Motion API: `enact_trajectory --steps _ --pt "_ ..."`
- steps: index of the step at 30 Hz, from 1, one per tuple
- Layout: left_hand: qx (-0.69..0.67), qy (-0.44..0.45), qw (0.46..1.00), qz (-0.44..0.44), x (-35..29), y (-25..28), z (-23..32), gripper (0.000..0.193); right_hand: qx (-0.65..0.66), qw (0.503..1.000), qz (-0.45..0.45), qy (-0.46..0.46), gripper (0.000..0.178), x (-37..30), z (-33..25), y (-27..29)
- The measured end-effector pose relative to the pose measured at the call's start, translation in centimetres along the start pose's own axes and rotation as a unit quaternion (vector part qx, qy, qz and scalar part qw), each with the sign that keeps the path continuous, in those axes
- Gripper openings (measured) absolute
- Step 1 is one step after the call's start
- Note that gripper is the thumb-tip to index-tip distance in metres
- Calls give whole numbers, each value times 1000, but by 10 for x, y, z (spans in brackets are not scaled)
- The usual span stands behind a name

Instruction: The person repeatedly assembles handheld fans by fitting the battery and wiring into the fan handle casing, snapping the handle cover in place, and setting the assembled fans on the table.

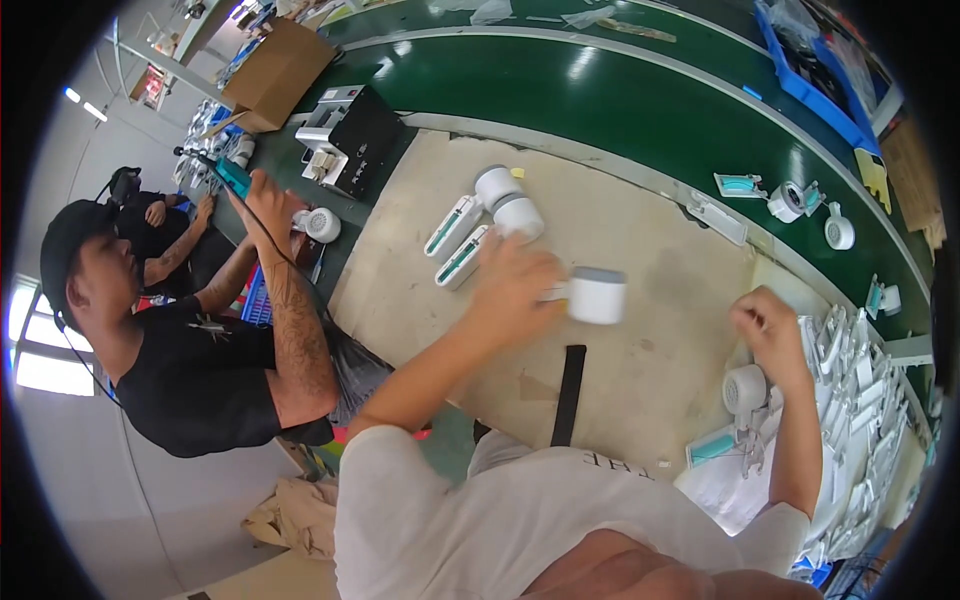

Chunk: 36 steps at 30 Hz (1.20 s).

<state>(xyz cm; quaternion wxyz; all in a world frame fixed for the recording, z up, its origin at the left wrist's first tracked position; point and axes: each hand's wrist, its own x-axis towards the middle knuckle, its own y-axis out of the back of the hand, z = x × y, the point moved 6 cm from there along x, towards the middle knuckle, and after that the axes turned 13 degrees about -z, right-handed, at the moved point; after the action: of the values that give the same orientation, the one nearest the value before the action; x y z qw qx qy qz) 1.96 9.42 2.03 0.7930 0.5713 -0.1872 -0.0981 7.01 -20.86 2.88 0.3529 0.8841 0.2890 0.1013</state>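
Note:
Over the middle of the mat, my left hand (515, 290) is blurred, its fingers closed around the short neck or handle of a white device with a drum-shaped head (597, 297). Just beyond it lie two similar white devices (460, 228) side by side, with teal strips on their handles and round grey-rimmed heads. At the right, my right hand (768, 325) is raised with curled fingers; whether anything is in them is hidden. Below that hand stands a white device with a round grilled head (745, 390), beside a white and teal handle piece (712, 448).
A heap of white parts (850, 400) covers the right side. A black strap (569, 395) lies near my body. More white heads (787, 202) and handle pieces rest on the green bench (600, 75). At the left are a black machine (365, 140) and a co-worker (200, 350) holding a teal power screwdriver (233, 176).

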Motion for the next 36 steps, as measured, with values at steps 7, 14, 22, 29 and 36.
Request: enact_trajectory --steps 7,14,22,29,36 --pt "71 87 993 31 -37 12 -90 25 -258 936 236 -28 29 43 94 72" --pt "15 199 979 48 -37 21 -173 26 -375 916 77 -118 73 106 116 95" --pt "190 251 949 19 -23 37 -160 43 -307 948 68 -48 60 114 107 94" --pt "-347 21 937 30 42 10 -93 27 -395 908 82 110 50 68 -22 82" --pt "-791 29 545 -278 117 -101 27 51 -475 793 82 374 45 2 -125 43"
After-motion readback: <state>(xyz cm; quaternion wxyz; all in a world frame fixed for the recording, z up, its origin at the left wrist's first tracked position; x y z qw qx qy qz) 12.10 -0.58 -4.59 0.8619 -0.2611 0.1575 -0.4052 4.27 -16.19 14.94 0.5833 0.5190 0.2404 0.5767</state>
